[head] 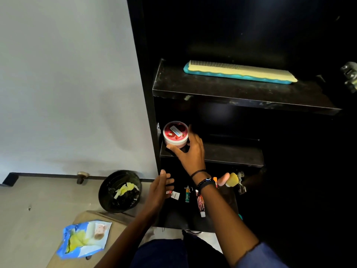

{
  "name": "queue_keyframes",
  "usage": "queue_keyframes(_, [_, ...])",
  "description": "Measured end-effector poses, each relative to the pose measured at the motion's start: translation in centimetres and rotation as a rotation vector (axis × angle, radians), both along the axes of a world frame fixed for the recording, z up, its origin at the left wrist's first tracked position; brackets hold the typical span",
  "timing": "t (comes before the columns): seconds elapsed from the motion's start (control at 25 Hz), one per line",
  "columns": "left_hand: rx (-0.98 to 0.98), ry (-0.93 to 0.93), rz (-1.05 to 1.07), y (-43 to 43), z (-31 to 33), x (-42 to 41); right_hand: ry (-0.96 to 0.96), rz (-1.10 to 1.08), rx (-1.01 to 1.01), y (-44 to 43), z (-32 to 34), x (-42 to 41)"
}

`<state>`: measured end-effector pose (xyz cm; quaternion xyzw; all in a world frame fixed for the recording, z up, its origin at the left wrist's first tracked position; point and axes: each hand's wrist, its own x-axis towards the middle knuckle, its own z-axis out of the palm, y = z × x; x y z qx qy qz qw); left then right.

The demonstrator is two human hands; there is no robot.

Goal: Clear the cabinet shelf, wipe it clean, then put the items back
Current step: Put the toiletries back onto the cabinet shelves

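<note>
Most of the cabinet (150,74) is lost in darkness: its back wall and whole right side read as plain black, and a metal fitting (350,76) at the far right is cut off by the picture's edge. A small pale object (158,130) wedged left of the jar is too dim to identify.

The right hand (190,149) reaches in to the left end of the middle shelf (231,153) and grips a round jar (175,132) with a red lid. The thumb is under the jar's near edge and the fingers curl round its right side. Whether the jar sits on the shelf or is lifted just off it cannot be told. The left hand (160,188) holds nothing. Its fingers are straight and relaxed, by the cabinet's left edge at the level of the bottom compartment.

The right wrist, with a black band and beads on it, crosses in front of that compartment and hides part of what lies there. A small white packet (174,195), a green tube (187,194) and a red tube (201,206) lie near one another. To the right are a yellow ball (231,179) and a metal clip (241,184), both hard to make out.

On the top shelf (212,88) a long yellow and teal comb (239,73) lies flat. On the floor to the left of the cabinet stands a black bin (119,191) with yellow scraps in it. Nearer, a torn blue packet (85,236) lies on a tan surface (116,223).
</note>
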<state>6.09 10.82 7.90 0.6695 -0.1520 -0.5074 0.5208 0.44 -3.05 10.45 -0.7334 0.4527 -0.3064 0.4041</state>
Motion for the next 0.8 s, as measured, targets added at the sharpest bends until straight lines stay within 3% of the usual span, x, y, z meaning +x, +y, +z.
queue_keyframes(0.24, [-0.010,-0.009,-0.011,-1.2,-0.4,-0.1,-0.001,-0.046,-0.054,1.0,-0.4,-1.3])
queue_keyframes(0.6, [-0.047,-0.036,-0.138,-5.1,-3.5,-4.1,0.133,-0.253,-0.222,4.0,-6.3,-11.5])
queue_keyframes(0.8, [-0.062,-0.296,-0.411,-8.7,-6.1,-6.9,0.359,-0.309,-0.166,1.8,-9.0,-16.7])
